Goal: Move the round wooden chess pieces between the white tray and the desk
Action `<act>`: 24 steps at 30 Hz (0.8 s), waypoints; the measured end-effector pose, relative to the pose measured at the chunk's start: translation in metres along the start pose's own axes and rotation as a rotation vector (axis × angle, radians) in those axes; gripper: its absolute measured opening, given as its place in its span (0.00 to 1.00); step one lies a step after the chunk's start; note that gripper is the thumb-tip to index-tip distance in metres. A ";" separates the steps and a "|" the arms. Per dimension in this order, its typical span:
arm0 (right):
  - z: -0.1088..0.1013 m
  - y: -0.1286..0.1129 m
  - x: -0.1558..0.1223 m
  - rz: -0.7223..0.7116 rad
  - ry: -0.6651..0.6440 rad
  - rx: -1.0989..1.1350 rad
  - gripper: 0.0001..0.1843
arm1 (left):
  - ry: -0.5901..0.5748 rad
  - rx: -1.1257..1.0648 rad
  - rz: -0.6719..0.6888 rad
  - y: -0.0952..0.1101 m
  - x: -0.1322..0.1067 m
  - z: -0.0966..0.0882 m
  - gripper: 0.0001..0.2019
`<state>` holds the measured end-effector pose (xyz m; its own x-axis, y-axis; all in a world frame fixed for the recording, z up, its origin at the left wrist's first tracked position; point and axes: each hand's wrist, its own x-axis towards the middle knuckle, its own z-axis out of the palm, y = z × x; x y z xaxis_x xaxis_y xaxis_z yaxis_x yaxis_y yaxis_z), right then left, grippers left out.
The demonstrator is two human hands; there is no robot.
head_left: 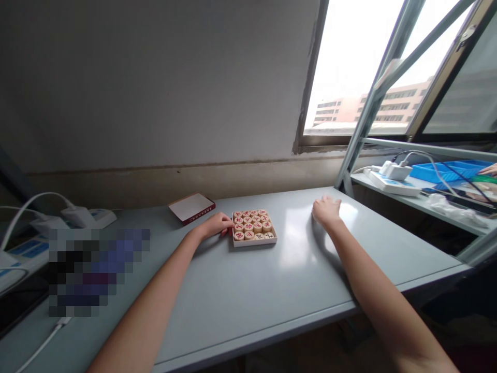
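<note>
Touching the box (254,243) of pieces (248,227), the left hand (215,224) is loosely open, the right hand (326,209) too blurred to tell.

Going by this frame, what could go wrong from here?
Two risks, as I judge it. The left hand is right at the side of the open box, so a bump might tip it and spill the round pieces. The red-sided lid lies just behind that hand, so a backward sweep could knock it.
</note>
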<state>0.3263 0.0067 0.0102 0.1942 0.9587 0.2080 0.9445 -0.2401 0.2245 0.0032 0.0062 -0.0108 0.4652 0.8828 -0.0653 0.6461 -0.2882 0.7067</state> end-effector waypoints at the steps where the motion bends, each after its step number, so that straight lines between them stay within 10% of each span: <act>1: 0.001 0.002 0.001 0.005 -0.043 0.013 0.16 | 0.001 0.001 0.000 0.000 0.000 0.000 0.13; 10: -0.013 -0.014 -0.002 -0.117 -0.087 0.231 0.11 | -0.012 -0.031 0.002 0.003 -0.002 0.000 0.14; 18: -0.029 -0.041 -0.017 -0.760 -0.137 0.877 0.15 | -0.008 -0.029 -0.003 0.004 -0.002 -0.001 0.13; 24: -0.040 -0.060 -0.036 -0.934 -0.249 0.945 0.13 | -0.009 -0.058 -0.017 0.004 -0.002 0.000 0.14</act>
<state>0.2519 -0.0197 0.0271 -0.6684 0.7306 0.1398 0.5490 0.6113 -0.5700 0.0052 0.0027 -0.0077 0.4599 0.8840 -0.0841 0.6181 -0.2507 0.7451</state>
